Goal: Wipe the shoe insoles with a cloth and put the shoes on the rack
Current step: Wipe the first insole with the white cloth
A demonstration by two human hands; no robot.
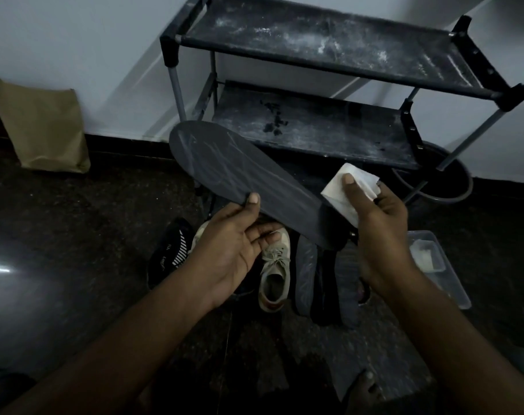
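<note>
Two bare hands are working in front of me, above the dark floor point(75, 235), with my toes point(367, 381) showing at the bottom edge of the view. My left hand point(231, 253) is pinching the dark insole point(245, 172) at its near long edge, thumb lying on top and fingers curling underneath. My right hand point(377, 235) is gripping the folded white cloth point(347, 187), thumb pressing on top, and is holding it against the end of the insole nearest that hand. The insole is hanging in the air at a slant, its far end pointing up and left toward the rack point(314, 46). Below my hands, a beige laced shoe point(274, 274) is lying on the floor, with a black shoe with white stripes point(171, 253) to its left and dark flat pieces point(305, 271) to its right; I cannot tell whether these are insoles or soles. A clear plastic container point(434, 265) is sitting on the floor at the right. Beyond the insole, the rack is standing against the pale wall point(75, 40), both its dark shelves showing whitish dust marks. A brown paper bag point(42, 124) is leaning against the wall at the left.
</note>
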